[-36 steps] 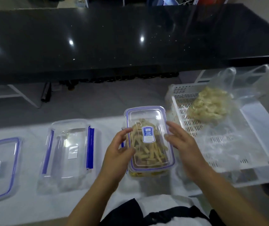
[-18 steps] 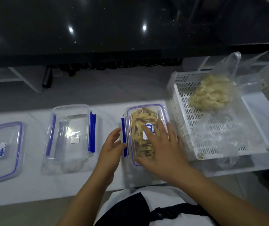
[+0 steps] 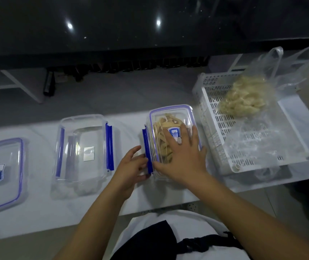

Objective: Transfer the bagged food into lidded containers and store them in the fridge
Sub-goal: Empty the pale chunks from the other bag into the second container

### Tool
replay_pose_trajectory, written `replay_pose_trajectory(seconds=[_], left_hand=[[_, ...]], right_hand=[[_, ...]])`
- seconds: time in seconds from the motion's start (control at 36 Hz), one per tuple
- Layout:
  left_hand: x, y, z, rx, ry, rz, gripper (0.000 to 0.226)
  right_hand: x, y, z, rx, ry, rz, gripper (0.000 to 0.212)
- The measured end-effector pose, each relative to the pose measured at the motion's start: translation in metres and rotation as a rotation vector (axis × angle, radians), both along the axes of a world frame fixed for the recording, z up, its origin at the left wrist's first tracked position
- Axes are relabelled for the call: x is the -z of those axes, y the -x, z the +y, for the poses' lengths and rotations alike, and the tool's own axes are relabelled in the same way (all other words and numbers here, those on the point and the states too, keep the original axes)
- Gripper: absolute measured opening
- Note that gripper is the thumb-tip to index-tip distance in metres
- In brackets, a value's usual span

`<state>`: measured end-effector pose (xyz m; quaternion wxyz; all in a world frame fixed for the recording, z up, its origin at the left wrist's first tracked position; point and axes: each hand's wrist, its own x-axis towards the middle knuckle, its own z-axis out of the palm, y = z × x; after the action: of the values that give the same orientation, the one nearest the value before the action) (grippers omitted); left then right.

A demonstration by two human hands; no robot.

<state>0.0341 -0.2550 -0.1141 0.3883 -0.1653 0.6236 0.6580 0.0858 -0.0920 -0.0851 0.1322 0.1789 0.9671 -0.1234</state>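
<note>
A clear container (image 3: 170,117) filled with tan food strips stands on the white counter (image 3: 37,218), its blue-rimmed lid on top. My right hand (image 3: 182,156) presses flat on that lid with fingers spread. My left hand (image 3: 131,168) is at the container's left side, fingers curled on the blue latch (image 3: 147,147). An empty clear container (image 3: 83,154) with blue latches stands to the left. A loose lid (image 3: 2,175) lies at the far left. A clear bag of pale food (image 3: 243,98) sits in the white basket (image 3: 217,132).
The perforated white basket stands right against the filled container and also holds crumpled empty plastic (image 3: 256,145). A black glossy counter (image 3: 150,25) rises behind, with a gap to the floor between. The white counter's near edge runs just before my body.
The lidded container has been set down on the counter. My right hand moved from its side onto the lid, and my left hand closed in on the left latch.
</note>
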Motion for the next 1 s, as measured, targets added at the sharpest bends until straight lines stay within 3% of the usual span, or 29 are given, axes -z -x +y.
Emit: replay_pose_trajectory(seconds=[0.28,0.5,0.78,1.0], left_hand=[[0.006,0.004,-0.008,0.004,-0.012,0.125,0.052],[0.011,0.006,-0.015,0.043,-0.057,0.092,0.052],[0.014,-0.005,-0.010,0.023,-0.021,0.119,0.051],[0.013,-0.002,-0.009,0.030,-0.020,0.133,0.047]], right_hand=[[0.008,-0.026,-0.009,0.039,0.021,-0.006,0.106],[0.012,0.012,-0.014,0.043,-0.002,-0.042,0.108],[0.015,-0.009,-0.017,0.091,-0.025,-0.007,0.106],[0.003,0.004,-0.006,0.128,0.108,-0.034,0.109]])
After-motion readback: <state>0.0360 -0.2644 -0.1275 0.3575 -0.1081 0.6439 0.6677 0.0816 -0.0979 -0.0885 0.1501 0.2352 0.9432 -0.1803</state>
